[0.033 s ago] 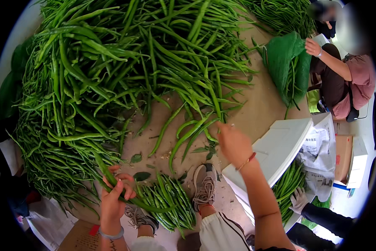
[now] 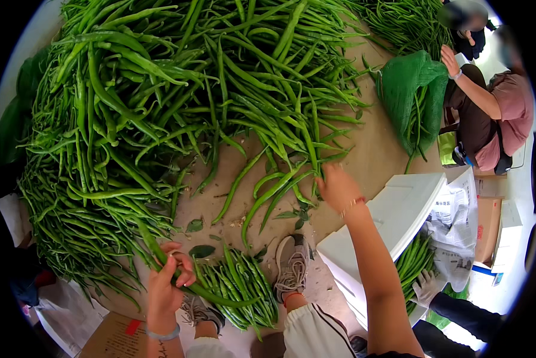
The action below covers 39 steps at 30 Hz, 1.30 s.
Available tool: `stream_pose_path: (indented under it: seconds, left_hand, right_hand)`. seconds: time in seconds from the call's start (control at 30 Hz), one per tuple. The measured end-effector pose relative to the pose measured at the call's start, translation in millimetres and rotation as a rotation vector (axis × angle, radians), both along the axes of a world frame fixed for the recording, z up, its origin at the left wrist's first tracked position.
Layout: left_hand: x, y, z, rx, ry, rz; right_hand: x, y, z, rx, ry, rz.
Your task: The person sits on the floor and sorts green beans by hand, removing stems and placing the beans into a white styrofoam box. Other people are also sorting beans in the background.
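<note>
Long green chili peppers (image 2: 160,89) lie in a large heap in front of me. My left hand (image 2: 169,280), in front of the heap's near edge, is closed around a few long green chili peppers (image 2: 211,296). Below it and to the right, a neat bundle of green chili peppers (image 2: 241,286) lies side by side on the floor. My right hand (image 2: 338,190) reaches to the right edge of the heap, at the tips of some loose peppers (image 2: 280,185). Its fingers are mostly hidden by the hand, so any hold does not show.
My shoes (image 2: 292,268) stand beside the bundle. To the right are a white foam box (image 2: 381,209) with peppers, a gloved hand (image 2: 426,289) of another person in it, and newspaper (image 2: 453,221). A green mesh sack (image 2: 399,95) stands beyond, near a seated person (image 2: 495,113). A cardboard box (image 2: 116,337) is lower left.
My right hand has moved slightly right and away from me, along the edge of the heap. My left hand keeps its peppers. The seated person's hand has come off the mesh sack.
</note>
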<state>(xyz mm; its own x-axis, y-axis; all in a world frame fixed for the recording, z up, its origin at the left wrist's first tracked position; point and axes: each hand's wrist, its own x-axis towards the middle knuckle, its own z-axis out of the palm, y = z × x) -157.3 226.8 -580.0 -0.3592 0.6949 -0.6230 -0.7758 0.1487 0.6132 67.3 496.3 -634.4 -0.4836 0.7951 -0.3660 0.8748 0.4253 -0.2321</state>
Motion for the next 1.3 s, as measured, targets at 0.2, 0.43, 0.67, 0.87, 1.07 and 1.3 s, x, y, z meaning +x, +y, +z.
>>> stream_pose_path:
  seconds: [0.2,0.43,0.67,0.87,1.07,1.3]
  left_hand:
    - [10,17,-23,0.034,-0.427,-0.023]
    - [15,19,-34,0.145,-0.542,-0.103]
    - [18,39,-55,0.170,-0.500,-0.258]
    - [17,39,-64,0.265,-0.503,-0.231]
    - [3,15,-67,0.182,-0.692,0.024]
    - [1,9,-67,0.118,-0.636,-0.095]
  right_hand:
    - [9,32,-91,0.105,-0.008,-0.224]
    - [38,-37,-7,-0.998,0.773,-0.903]
    - [23,-118,30,-0.914,0.837,-0.413]
    - [-21,-170,2,-1.170,0.584,-0.116]
    - [-30,-136,-60,-0.538,0.321,-0.119]
    - [-26,-89,-103,-0.122,-0.176,0.221]
